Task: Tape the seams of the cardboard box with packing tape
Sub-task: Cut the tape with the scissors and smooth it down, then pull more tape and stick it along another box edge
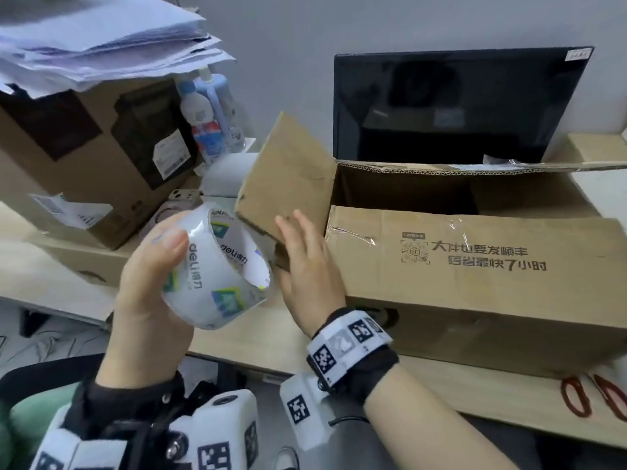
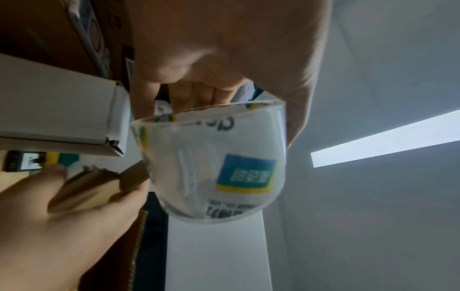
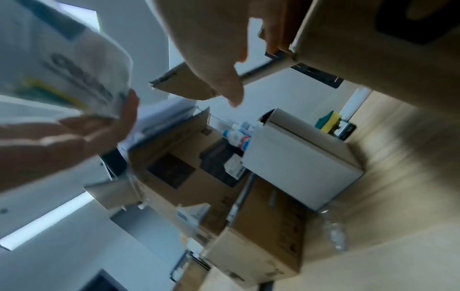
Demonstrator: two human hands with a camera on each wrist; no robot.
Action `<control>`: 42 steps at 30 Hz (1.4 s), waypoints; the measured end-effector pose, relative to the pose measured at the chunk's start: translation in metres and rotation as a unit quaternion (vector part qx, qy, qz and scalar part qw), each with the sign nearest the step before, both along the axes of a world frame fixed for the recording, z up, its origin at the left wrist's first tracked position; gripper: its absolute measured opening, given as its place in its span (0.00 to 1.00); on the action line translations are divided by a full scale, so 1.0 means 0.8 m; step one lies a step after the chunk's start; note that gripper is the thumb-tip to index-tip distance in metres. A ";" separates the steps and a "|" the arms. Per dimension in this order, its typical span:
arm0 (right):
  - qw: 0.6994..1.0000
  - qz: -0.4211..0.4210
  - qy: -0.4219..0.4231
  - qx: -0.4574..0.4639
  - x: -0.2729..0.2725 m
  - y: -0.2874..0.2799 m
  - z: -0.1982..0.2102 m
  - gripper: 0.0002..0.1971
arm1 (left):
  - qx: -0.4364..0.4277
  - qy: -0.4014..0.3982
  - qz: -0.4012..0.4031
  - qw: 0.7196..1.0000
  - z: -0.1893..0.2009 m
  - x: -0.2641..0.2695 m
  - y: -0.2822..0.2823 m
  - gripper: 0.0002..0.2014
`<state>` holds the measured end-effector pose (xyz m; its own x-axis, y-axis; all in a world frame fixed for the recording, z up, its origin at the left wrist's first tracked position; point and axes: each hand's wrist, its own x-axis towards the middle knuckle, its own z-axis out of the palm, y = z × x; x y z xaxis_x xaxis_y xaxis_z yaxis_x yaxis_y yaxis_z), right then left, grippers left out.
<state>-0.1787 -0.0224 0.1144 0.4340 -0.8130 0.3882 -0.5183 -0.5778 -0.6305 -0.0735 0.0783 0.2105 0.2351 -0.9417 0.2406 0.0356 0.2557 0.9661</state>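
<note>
A brown cardboard box [image 1: 475, 283] with printed writing lies on the desk with its top flaps unfolded. Its left side flap [image 1: 285, 178] stands up at a slant. My left hand [image 1: 163, 266] grips a roll of clear packing tape [image 1: 217, 266] printed "deli", thumb on the outer face, just left of the box. The left wrist view shows the roll [image 2: 219, 163] close up under my fingers. My right hand [image 1: 302, 266] lies with straight fingers against the lower edge of that flap. In the right wrist view its thumb [image 3: 231, 94] sticks out free.
A dark monitor [image 1: 454, 103] stands behind the box. Red-handled scissors [image 1: 593, 395] lie at the desk's front right. At the left, a brown carton [image 1: 84, 157] carries a stack of papers [image 1: 101, 35], with bottles [image 1: 210, 113] beside it.
</note>
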 end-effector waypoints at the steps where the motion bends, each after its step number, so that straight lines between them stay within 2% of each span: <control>1: 0.999 -0.013 -0.006 -0.047 0.008 -0.002 -0.009 0.40 | 0.004 0.007 0.003 1.000 -0.006 0.004 -0.001 0.28; 3: 0.994 -0.034 -0.030 -0.096 0.019 -0.006 -0.024 0.39 | 0.020 0.035 0.016 0.999 -0.019 0.017 -0.005 0.35; 5: 0.990 -0.041 -0.033 -0.129 0.025 -0.008 -0.034 0.34 | 0.029 0.055 0.017 0.998 -0.030 0.034 -0.009 0.33; 7: 0.985 -0.048 -0.008 -0.166 0.029 -0.009 -0.041 0.27 | 0.035 0.062 0.004 0.997 -0.034 0.053 -0.014 0.31; 11: 0.965 -0.056 0.061 -0.247 0.032 -0.008 -0.059 0.21 | 0.041 0.091 -0.002 0.995 -0.042 0.105 -0.024 0.41; 16: 0.956 -0.053 0.079 -0.278 0.028 -0.010 -0.066 0.16 | 0.069 0.093 -0.071 0.991 -0.049 0.157 -0.043 0.32; 19: 0.962 -0.046 0.089 -0.253 0.022 -0.004 -0.061 0.05 | 0.110 0.127 -0.133 0.977 -0.058 0.172 -0.059 0.31; 20: 0.966 -0.042 0.101 -0.234 0.021 -0.002 -0.057 0.09 | 0.127 0.142 -0.155 0.969 -0.064 0.171 -0.065 0.30; 21: 0.972 -0.035 0.111 -0.203 0.020 0.002 -0.053 0.16 | 0.150 0.165 -0.175 0.959 -0.069 0.169 -0.072 0.29; 23: 0.985 -0.037 0.088 -0.143 0.019 0.007 -0.045 0.24 | 0.200 0.221 -0.200 0.933 -0.081 0.162 -0.086 0.30; 26: 0.991 -0.082 0.070 -0.074 0.020 0.005 -0.038 0.16 | 0.224 0.283 -0.196 0.912 -0.095 0.158 -0.101 0.31; 29: 0.989 -0.114 0.090 -0.008 0.019 -0.002 -0.036 0.22 | 0.235 0.317 -0.183 0.901 -0.105 0.164 -0.109 0.34; 33: 0.987 -0.097 0.124 -0.027 0.019 0.000 -0.037 0.21 | 0.244 0.286 -0.230 0.898 -0.111 0.161 -0.108 0.31; 37: 0.983 -0.105 0.143 -0.037 0.018 0.003 -0.038 0.19 | 0.223 0.240 -0.262 0.908 -0.105 0.149 -0.103 0.26; 40: 0.989 -0.093 0.111 -0.001 0.015 -0.003 -0.035 0.20 | 0.214 0.204 -0.259 0.919 -0.094 0.148 -0.103 0.27; 42: 0.994 -0.086 0.041 0.055 0.013 -0.006 -0.026 0.21 | 0.211 0.148 -0.255 0.932 -0.079 0.147 -0.104 0.28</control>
<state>-0.1679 -0.0271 0.0936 0.3121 -0.9130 0.2627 -0.6550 -0.4071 -0.6366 0.0438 -0.0047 0.1476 -0.2712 -0.9454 -0.1806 0.3300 -0.2676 0.9053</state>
